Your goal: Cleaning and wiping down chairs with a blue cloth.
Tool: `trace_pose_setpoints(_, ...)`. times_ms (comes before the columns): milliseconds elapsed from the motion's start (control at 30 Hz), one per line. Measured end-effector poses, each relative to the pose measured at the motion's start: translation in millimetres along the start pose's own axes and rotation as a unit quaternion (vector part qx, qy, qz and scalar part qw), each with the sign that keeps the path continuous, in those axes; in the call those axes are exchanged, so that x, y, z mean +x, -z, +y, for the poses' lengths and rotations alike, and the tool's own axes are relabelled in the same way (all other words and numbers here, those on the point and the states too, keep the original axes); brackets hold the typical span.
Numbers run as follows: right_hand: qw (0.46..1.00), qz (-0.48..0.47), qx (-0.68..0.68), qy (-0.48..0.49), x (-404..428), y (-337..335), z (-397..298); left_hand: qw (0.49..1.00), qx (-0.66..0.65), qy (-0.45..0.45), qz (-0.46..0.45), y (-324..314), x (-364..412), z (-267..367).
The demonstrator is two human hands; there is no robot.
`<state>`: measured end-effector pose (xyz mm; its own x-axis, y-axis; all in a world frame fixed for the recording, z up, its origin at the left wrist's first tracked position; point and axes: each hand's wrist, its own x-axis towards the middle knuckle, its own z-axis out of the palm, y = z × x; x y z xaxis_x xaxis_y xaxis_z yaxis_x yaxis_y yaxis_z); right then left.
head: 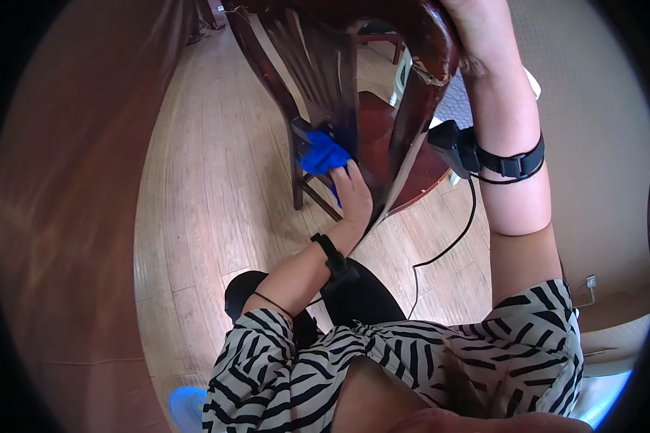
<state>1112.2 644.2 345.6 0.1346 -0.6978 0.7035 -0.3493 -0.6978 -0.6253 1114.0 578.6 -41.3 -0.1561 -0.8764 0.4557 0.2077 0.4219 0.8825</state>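
Observation:
A dark reddish-brown wooden chair (pixel 426 103) with a slatted back stands before me, its back nearest. My left hand (pixel 355 192) presses a bright blue cloth (pixel 325 153) against the lower part of the central back splat (pixel 330 70), just above the seat (pixel 376 146). The cloth is bunched under my fingertips. At the upper right, my right hand (pixel 474 32) rests against the chair's top corner; its fingers are cut off by the frame edge or hidden. The finish on that corner looks chipped. Both forearms wear black strapped devices.
A brown draped surface (pixel 76 216) fills the left side. Wood-plank floor (pixel 195 189) runs beneath the chair. A black cable (pixel 455 241) hangs from the device on my right forearm. A beige wall (pixel 596 162) stands at right, with a white plug (pixel 591 281) low down.

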Motion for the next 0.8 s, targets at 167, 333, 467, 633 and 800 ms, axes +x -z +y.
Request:
trace_pose_setpoints(167, 1.0, -0.005, -0.007, 0.029, 14.0, 0.9, 10.4, 0.943, 0.213, -0.226, -0.119, 20.3, -68.6, -29.0)
trace_pose_setpoints(333, 0.998, 0.007, -0.065, 0.015, 5.9, 2.0, 7.6, 0.984, -0.03, 0.079, -0.156, 20.7, -67.1, 40.0)
trace_pose_setpoints(467, 0.997, 0.007, -0.072, -0.009, 8.9, -4.1, 1.4, 0.974, -0.05, 0.162, -0.152, 30.3, -42.9, 89.5)
trace_pose_setpoints(633, 0.991, 0.0, -0.127, 0.039, 10.4, -5.5, 13.6, 0.928, -0.34, 0.099, -0.117, 48.8, 4.1, 187.6)
trace_pose_setpoints(800, 0.975, -0.089, -0.174, 0.102, 21.6, 3.9, 37.7, 0.907, -0.389, -0.026, -0.159, 66.9, 51.8, 269.5)
